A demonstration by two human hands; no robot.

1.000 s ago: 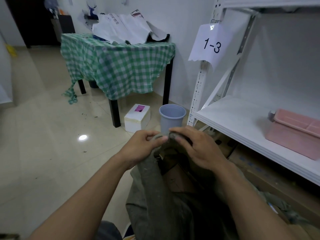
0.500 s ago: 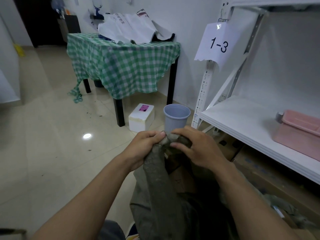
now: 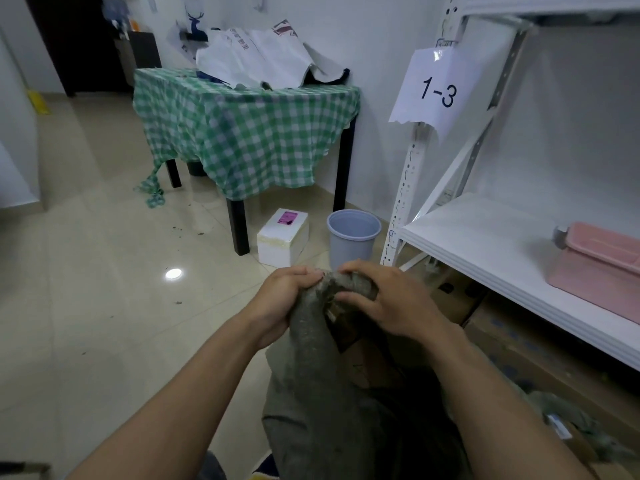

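A grey-green cloth garment (image 3: 311, 375) hangs in front of me, bunched at its top edge. My left hand (image 3: 280, 299) grips the top of the cloth from the left with curled fingers. My right hand (image 3: 388, 299) holds the same bunched edge from the right, fingers curled over it. The two hands almost touch at the gathered fabric. The lower part of the cloth drapes down over a brown cardboard box (image 3: 367, 358) and out of the picture.
A white metal shelf (image 3: 485, 244) stands at right with a paper label "1-3" (image 3: 436, 88) and a pink bin (image 3: 599, 268). Cardboard boxes (image 3: 519, 344) lie under it. A grey bucket (image 3: 351, 237), a white foam box (image 3: 282, 237) and a green-checked table (image 3: 242, 133) stand ahead on tiled floor.
Both hands have drawn closer together on the cloth's top edge, gathering it tighter. The view has shifted slightly, so the room sits further right.
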